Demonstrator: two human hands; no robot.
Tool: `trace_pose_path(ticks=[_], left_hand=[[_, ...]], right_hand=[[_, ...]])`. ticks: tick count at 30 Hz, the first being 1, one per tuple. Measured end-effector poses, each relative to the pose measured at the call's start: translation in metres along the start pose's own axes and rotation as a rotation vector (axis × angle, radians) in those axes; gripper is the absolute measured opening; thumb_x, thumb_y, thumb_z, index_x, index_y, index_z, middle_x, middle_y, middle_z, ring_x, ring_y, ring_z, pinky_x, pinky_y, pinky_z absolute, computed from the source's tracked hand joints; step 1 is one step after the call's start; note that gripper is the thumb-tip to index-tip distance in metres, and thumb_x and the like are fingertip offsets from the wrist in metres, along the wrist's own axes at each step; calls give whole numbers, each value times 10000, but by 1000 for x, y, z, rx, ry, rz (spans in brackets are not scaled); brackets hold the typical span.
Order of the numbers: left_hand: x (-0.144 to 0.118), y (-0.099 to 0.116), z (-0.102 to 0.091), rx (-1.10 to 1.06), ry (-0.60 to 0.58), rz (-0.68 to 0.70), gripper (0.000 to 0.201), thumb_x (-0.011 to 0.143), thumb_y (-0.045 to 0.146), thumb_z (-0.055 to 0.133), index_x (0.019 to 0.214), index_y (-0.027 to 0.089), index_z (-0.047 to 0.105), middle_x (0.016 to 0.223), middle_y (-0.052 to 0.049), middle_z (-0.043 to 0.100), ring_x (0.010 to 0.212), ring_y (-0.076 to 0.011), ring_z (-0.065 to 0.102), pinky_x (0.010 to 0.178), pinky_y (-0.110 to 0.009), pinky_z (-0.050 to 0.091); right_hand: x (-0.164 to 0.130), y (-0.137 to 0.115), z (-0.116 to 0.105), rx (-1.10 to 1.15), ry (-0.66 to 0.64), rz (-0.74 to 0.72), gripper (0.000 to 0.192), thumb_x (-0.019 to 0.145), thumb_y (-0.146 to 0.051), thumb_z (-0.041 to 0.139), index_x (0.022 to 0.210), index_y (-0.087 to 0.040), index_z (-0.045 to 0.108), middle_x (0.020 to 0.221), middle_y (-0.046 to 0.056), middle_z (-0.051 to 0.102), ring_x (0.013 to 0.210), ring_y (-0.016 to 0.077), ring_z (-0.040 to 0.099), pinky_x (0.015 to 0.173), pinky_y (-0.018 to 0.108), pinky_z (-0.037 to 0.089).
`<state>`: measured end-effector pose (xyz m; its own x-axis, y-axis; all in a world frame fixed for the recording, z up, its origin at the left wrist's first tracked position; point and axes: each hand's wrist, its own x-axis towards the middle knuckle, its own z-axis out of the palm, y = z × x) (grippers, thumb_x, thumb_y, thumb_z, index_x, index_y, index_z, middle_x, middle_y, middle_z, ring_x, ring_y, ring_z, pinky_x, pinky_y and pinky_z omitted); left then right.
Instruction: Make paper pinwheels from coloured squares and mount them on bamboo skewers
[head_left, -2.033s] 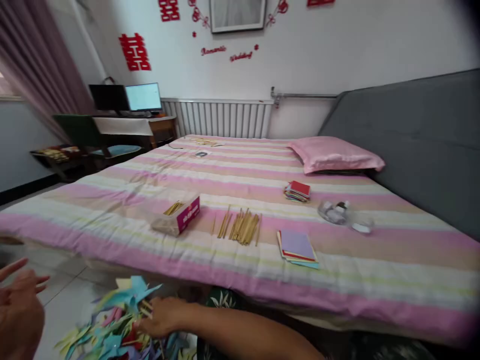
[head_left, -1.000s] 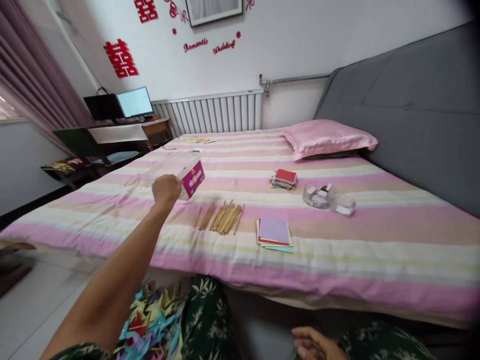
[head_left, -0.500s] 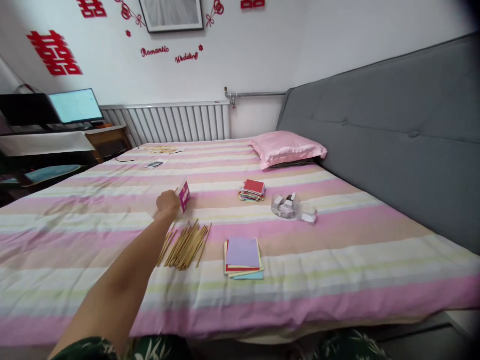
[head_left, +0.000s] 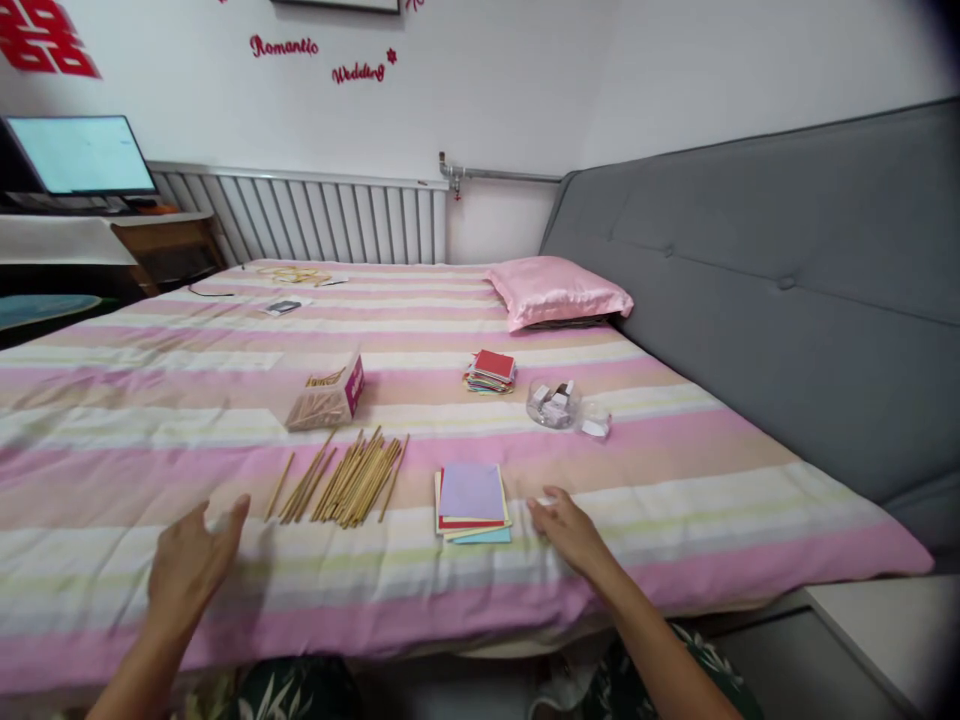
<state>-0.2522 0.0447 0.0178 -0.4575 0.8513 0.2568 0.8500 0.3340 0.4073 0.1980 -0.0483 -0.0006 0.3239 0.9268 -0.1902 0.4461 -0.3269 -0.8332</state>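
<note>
My left hand (head_left: 193, 550) hovers over the near left of the bed, fingers apart and nothing in it. Just right of it lies a spread of thin brown sticks (head_left: 358, 482). My right hand (head_left: 564, 525) is also empty, its fingers loosely spread, beside a small stack of coloured paper sheets (head_left: 471, 492) with a lilac one on top. Behind the sticks lies a clear box (head_left: 319, 408) with a purple end, holding more sticks. Farther back sits a second paper stack (head_left: 492, 370), red on top. To its right is a clear round container (head_left: 553, 402) with small white pieces inside.
A striped bedspread (head_left: 660, 455) covers the bed. A clear lid-like piece (head_left: 595, 420) lies beside the round container. Farther off are a pink pillow (head_left: 559, 290), a flat dark-and-white item (head_left: 283, 307) and a yellow cord (head_left: 292, 275). A grey headboard (head_left: 750, 230) borders the right.
My left hand has let go of the purple-ended box and drawn back toward me, left of the sticks. My right hand has come into view. The view has tilted down.
</note>
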Motion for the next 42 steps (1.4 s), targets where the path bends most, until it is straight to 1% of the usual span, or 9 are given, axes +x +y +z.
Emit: trace_pose_path(ticks=[3, 7, 13, 16, 22, 25, 30, 35, 42], left_hand=[[-1, -20, 22, 78, -94, 45, 726, 789, 599, 322, 1269, 68, 447, 1254, -211, 549, 1186, -365, 466, 941, -450, 373], [-5, 15, 36, 117, -102, -11, 803, 818, 628, 227, 1264, 0, 454, 1129, -287, 598, 1058, -412, 550, 885, -482, 369], [-25, 52, 49, 102, 0, 64, 713, 835, 571, 305, 1264, 24, 465, 1127, -246, 616, 1104, -357, 535, 982, -459, 289], [-30, 50, 52, 58, 41, 62, 687, 841, 554, 309, 1280, 53, 476, 1097, -228, 635, 1062, -358, 558, 928, -456, 348], [-27, 43, 60, 88, 158, 12, 658, 835, 579, 281, 1231, 127, 550, 1001, -181, 667, 940, -348, 591, 775, -429, 419], [-21, 40, 67, 107, 149, 21, 675, 826, 588, 280, 1200, 112, 579, 954, -192, 665, 879, -341, 593, 732, -408, 419], [-16, 33, 75, 129, 188, -22, 557, 806, 538, 288, 1133, 218, 606, 846, -88, 664, 798, -310, 578, 666, -387, 425], [-15, 30, 78, 149, 202, -51, 485, 790, 521, 286, 1053, 273, 610, 746, -35, 631, 746, -273, 562, 614, -348, 414], [-16, 31, 76, 185, 194, 43, 567, 793, 583, 280, 1099, 226, 597, 742, -48, 647, 772, -287, 573, 623, -357, 417]], right_hand=[[15, 5, 18, -25, -13, 10, 571, 793, -429, 527, 1221, -58, 455, 830, 111, 698, 830, 238, 665, 709, 299, 476], [28, 0, 34, -40, -2, 20, 475, 784, -431, 551, 1149, -128, 522, 756, 61, 695, 735, 210, 671, 614, 268, 471], [41, -13, 45, -96, -9, 14, 457, 774, -473, 557, 1077, -131, 558, 823, 70, 700, 667, 184, 661, 522, 245, 452], [54, -16, 28, -172, 11, -4, 452, 779, -482, 551, 1037, -113, 585, 836, 92, 702, 690, 183, 660, 571, 247, 459], [113, -31, -60, -420, 245, -69, 293, 853, -303, 463, 1085, -179, 591, 1041, 103, 677, 976, 219, 609, 774, 288, 418], [151, -43, -88, -564, 331, -110, 319, 881, -222, 376, 1125, -206, 580, 1120, 100, 645, 1015, 223, 578, 783, 308, 395], [209, -50, -86, -822, 266, -268, 271, 795, -228, 555, 1052, -245, 639, 1104, 65, 661, 1136, 230, 475, 924, 341, 296], [243, -34, -76, -1039, 247, -205, 157, 620, -231, 719, 752, -147, 701, 815, 155, 697, 1052, 345, 497, 947, 509, 196], [245, -15, -87, -1087, 208, -381, 153, 743, -187, 569, 720, -261, 701, 841, 34, 710, 1140, 263, 466, 1026, 539, 7]])
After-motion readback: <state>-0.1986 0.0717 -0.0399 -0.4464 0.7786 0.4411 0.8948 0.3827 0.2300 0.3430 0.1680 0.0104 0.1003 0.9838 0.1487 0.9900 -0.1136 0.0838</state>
